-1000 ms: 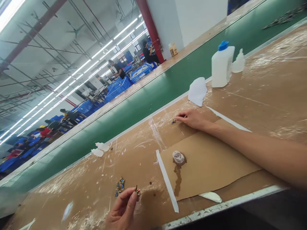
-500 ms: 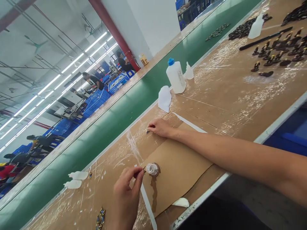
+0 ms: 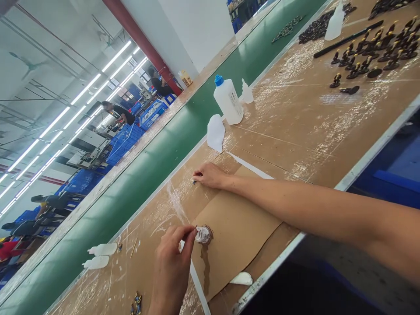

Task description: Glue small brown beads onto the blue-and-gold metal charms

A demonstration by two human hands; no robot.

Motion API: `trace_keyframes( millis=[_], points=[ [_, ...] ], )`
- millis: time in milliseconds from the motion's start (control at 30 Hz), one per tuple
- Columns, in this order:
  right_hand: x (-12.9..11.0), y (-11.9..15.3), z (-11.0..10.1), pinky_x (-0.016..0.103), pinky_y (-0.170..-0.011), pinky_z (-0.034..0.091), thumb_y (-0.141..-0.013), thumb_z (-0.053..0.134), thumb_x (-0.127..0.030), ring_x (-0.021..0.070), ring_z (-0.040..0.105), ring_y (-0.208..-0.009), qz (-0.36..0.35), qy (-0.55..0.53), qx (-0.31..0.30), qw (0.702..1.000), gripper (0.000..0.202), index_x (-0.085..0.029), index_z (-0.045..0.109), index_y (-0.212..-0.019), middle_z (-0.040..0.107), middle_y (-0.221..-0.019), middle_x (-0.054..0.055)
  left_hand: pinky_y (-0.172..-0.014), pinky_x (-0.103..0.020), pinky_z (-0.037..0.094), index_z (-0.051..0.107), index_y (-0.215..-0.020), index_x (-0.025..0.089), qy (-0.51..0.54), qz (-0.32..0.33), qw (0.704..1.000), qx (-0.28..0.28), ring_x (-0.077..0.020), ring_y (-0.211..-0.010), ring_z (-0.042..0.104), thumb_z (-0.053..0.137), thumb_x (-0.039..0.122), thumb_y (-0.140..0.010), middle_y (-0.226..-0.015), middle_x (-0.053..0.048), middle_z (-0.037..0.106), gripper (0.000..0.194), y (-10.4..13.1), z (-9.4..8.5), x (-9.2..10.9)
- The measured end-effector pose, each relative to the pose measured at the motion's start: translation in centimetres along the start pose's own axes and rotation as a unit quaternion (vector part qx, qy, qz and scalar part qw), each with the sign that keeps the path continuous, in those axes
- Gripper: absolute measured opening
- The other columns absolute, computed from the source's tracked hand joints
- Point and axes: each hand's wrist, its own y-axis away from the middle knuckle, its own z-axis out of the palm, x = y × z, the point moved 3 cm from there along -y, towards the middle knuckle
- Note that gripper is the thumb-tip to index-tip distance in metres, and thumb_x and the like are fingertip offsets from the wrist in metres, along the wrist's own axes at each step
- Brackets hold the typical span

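My left hand [image 3: 175, 258] pinches a thin, small dark piece by its fingertips, right beside a small clear jar [image 3: 204, 235]. The jar stands on a brown cardboard sheet [image 3: 243, 223] with a dark streak running from it. Farther out, near the sheet's far edge, my right hand [image 3: 210, 175] is closed on a tiny dark figure piece [image 3: 194, 182], mostly hidden by the fingers. Several small blue and yellow figure parts [image 3: 137, 302] lie on the table to the left of my left hand.
A large bottle with a blue cap [image 3: 229, 100], a small dropper bottle [image 3: 246, 92] and white paper [image 3: 215, 133] stand beyond my right hand. Several dark figures [image 3: 364, 65] fill the far right. Two small bottles [image 3: 98, 256] lie at left. A green belt [image 3: 157, 166] runs behind.
The view has shifted slightly, so the table things sit farther left. My left fingertips have come closer to the jar's mouth. My right hand stays near the sheet's far edge.
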Motion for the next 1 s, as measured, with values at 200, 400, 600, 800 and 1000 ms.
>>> trace_keyframes(
  millis=[200, 400, 600, 800, 1000],
  points=[
    [-0.1, 0.0, -0.1, 0.037, -0.081, 0.051, -0.089, 0.052, -0.034, 0.0175, 0.059, -0.095, 0.002, 0.005, -0.003, 1.000, 0.028, -0.017, 0.057, -0.110, 0.058, -0.113, 0.006, -0.068, -0.026, 0.046, 0.069, -0.078, 0.026, -0.011, 0.008, 1.000, -0.017, -0.0168, -0.075, 0.062, 0.054, 0.042, -0.081, -0.079, -0.001, 0.067, 0.022, -0.2, 0.2, -0.2],
    [-0.1, 0.0, -0.1, 0.037, -0.080, 0.051, -0.089, 0.052, -0.034, 0.0173, 0.059, -0.094, -0.001, 0.004, 0.000, 1.000, 0.028, -0.017, 0.057, -0.110, 0.058, -0.112, 0.006, -0.067, -0.025, 0.045, 0.068, -0.077, 0.025, -0.015, 0.012, 1.000, -0.004, -0.0154, -0.072, 0.061, 0.055, 0.039, -0.081, -0.075, 0.000, 0.066, 0.020, -0.2, 0.3, 0.1],
    [-0.1, 0.1, -0.1, 0.037, -0.080, 0.051, -0.089, 0.052, -0.034, 0.0175, 0.059, -0.095, -0.007, 0.008, 0.005, 1.000, 0.028, -0.016, 0.057, -0.110, 0.058, -0.112, 0.006, -0.069, -0.024, 0.046, 0.069, -0.075, 0.026, 0.046, -0.057, 0.997, -0.001, -0.0156, -0.075, 0.062, 0.060, 0.045, -0.076, -0.077, 0.001, 0.068, 0.021, 0.5, -0.9, 0.6],
    [0.0, 0.0, 0.0, 0.037, -0.080, 0.051, -0.089, 0.051, -0.034, 0.0172, 0.059, -0.094, -0.016, 0.004, 0.014, 1.000, 0.027, -0.016, 0.057, -0.110, 0.059, -0.111, 0.006, -0.079, -0.026, 0.044, 0.070, -0.082, 0.023, 0.139, -0.293, 0.940, 0.101, -0.0196, -0.087, 0.062, 0.069, 0.056, -0.061, -0.087, -0.001, 0.070, 0.039, 5.0, -3.1, -3.7],
    [-0.1, 0.1, 0.3, 0.037, -0.080, 0.051, -0.089, 0.051, -0.034, 0.0168, 0.059, -0.092, -0.016, 0.009, 0.013, 1.000, 0.026, -0.016, 0.058, -0.107, 0.060, -0.109, 0.006, -0.072, -0.022, 0.045, 0.068, -0.075, 0.017, 0.236, -0.427, 0.854, 0.182, -0.0151, -0.077, 0.059, 0.078, 0.053, -0.048, -0.076, 0.000, 0.068, 0.045, 10.9, -1.7, -7.5]
  ],
)
